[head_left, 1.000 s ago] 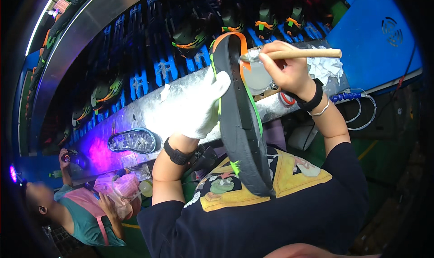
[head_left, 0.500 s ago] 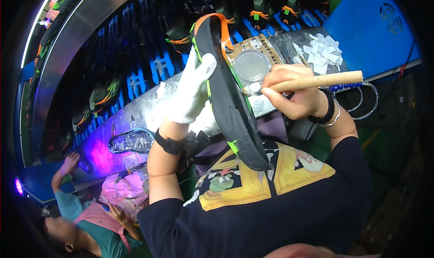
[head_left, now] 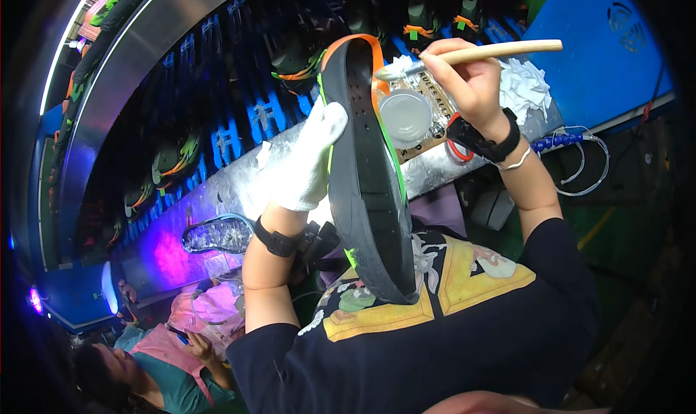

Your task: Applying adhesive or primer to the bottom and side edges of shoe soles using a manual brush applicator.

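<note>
My left hand (head_left: 308,156), in a white glove, grips a black shoe sole (head_left: 346,189) by its side edge, with the thumb across it. The sole has an orange heel or toe end at the top and green trim, and its hollow inner side shows. My bare right hand (head_left: 467,80) is closed round the wooden handle of a brush (head_left: 500,50). The pale bristles meet or hover at the sole's orange rim; contact is hard to tell. A round tub of clear liquid (head_left: 406,117) stands just right of the sole, below the brush.
White scraps (head_left: 523,86) are piled on the bench (head_left: 449,160). Blue racks (head_left: 226,140) along the far side carry shoes (head_left: 174,159). A clear-looking sole (head_left: 217,234) lies to the left. At lower left a co-worker (head_left: 163,363) holds something small and dark.
My right hand has moved up with the brush, from the sole's middle edge to its orange upper end. The sole has turned, showing more of its inside. The co-worker's raised arm has shifted.
</note>
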A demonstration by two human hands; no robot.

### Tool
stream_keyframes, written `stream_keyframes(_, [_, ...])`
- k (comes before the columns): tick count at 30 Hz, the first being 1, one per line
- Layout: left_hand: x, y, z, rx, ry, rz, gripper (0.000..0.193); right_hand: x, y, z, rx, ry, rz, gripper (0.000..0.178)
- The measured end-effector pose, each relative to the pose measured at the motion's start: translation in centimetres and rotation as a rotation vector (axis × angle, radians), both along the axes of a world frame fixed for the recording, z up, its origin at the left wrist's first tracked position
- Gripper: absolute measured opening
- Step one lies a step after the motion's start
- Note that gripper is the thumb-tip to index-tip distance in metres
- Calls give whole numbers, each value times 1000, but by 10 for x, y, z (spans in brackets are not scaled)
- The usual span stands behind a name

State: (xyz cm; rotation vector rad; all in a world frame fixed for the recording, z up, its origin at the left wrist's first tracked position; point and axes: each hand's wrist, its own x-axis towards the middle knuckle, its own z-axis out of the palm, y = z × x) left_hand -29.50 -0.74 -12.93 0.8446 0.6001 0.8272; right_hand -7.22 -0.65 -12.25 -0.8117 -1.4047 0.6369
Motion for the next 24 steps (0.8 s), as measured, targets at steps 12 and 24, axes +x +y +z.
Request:
stream_keyframes(12, [0, 3, 11, 100, 21, 103, 45, 5, -30, -3, -5, 341, 14, 9])
stream_keyframes(24, [-12, 78, 202, 1386, 124, 970, 48, 33, -85, -14, -32, 402, -207, 9])
